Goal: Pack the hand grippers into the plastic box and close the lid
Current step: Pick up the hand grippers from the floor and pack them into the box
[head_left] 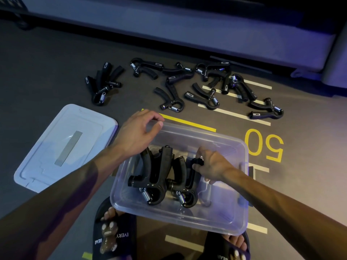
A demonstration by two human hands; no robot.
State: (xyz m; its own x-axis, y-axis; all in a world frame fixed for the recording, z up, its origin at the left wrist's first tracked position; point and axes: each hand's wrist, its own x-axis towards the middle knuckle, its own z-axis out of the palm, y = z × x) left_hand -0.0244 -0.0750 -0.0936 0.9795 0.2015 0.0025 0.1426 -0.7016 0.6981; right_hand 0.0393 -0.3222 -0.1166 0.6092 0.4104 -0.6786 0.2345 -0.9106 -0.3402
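A clear plastic box [232,218] sits on the floor between my feet. Two black hand grippers stand inside it, one at the left [155,177] and one beside it [185,184], springs toward me. My right hand [210,166] is inside the box and grips the handle of the right hand gripper. My left hand [139,132] hovers over the box's far left corner, fingers loosely curled, holding nothing. Several more black hand grippers [212,85] lie scattered on the floor beyond the box. The lid [37,166] lies flat to the left.
The grey floor carries yellow and white tape lines and a yellow "50" [264,145] right of the box. A low grey ledge [169,34] runs along the far side. My sandalled feet [112,231] flank the box's near edge.
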